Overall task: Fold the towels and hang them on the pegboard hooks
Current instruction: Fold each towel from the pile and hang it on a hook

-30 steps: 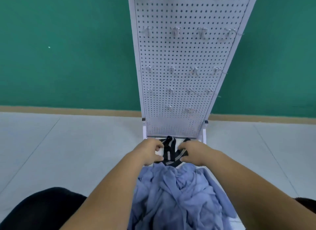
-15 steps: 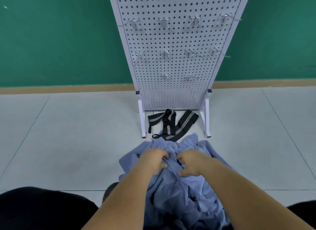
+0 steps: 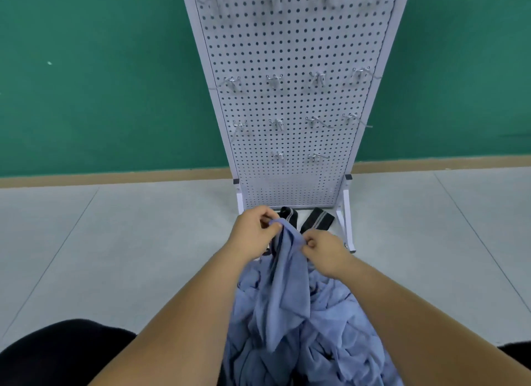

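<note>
Green wall (image 3: 100,84), matt and even in colour, fills the upper left and upper right of the frame; a tan skirting strip (image 3: 115,179) runs along its foot. Floor (image 3: 115,242) of pale grey tiles, smooth, with thin dark joints slanting across the middle left and middle right. Pegboard (image 3: 290,107), white sheet panel with regular rows of small round holes, stands upright at centre top and narrows toward its base; it rests on two slim white legs (image 3: 346,213) with dark caps at the top. Hooks (image 3: 274,81), bright wire, are set in several rows across the panel, and none carries cloth. Black cloth with grey stripes (image 3: 317,220), flat and band-like, lies on the floor between the legs at the board's foot, its near part hidden behind the hands and the raised fabric. Blue towel (image 3: 284,285), soft with a fine nap, is held up at centre frame and hangs in a long tapering fold down onto the heap. Heap of blue towels (image 3: 344,334), crumpled and deeply creased, occupies the lower centre and lower right, in front of the board. Left hand (image 3: 254,232) pinches the towel's top edge between thumb and curled fingers, just below the board's base. Right hand (image 3: 323,252) pinches the same edge just beside it and a little lower, the two hands close but not touching. Black garment (image 3: 57,354), dull and smooth, fills the lower left corner.
</note>
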`<act>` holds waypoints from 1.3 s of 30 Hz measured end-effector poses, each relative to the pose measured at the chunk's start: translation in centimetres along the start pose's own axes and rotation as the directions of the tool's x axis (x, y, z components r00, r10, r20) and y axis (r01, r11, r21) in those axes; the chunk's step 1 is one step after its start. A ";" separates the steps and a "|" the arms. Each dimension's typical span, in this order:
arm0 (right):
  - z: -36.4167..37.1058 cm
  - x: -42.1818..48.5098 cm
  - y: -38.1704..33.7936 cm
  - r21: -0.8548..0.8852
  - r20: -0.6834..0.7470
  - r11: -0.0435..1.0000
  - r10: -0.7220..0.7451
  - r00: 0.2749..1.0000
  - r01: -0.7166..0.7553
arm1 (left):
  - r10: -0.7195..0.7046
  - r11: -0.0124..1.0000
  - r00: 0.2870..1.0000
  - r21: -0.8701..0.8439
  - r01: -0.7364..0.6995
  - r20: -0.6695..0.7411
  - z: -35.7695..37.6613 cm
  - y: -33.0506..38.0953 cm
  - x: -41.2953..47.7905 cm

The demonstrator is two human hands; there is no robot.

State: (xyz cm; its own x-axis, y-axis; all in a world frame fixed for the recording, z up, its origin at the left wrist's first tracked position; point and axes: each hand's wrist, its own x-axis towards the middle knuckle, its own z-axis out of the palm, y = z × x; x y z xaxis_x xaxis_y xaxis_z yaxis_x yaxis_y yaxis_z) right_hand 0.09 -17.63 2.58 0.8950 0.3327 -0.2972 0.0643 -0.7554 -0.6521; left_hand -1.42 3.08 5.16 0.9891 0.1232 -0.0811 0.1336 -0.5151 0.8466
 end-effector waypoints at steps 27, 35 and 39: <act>-17.6 -2.0 -6.0 0.172 -0.271 0.950 -0.209 0.940 0.261 | 0.161 0.947 0.968 0.306 -0.097 -0.193 -9.5 9.5 3.0; -16.2 -1.8 -9.1 0.478 -0.126 0.834 -0.247 0.961 0.277 | 0.328 0.945 0.943 -0.024 -0.327 0.050 -4.2 13.6 2.2; -16.0 -1.6 -8.0 0.515 -0.057 0.831 -0.214 0.975 0.212 | 0.241 0.968 0.967 -0.046 -0.246 -0.082 -4.9 13.0 3.2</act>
State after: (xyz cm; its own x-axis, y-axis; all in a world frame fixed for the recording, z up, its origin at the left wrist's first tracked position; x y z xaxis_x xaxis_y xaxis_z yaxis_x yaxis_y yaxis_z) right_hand 5.20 -21.15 19.46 0.8839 0.4543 -0.1108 0.0160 -0.2661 -0.9638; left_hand 3.20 0.91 18.48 0.9836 0.0640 0.1688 -0.1163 -0.4903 0.8637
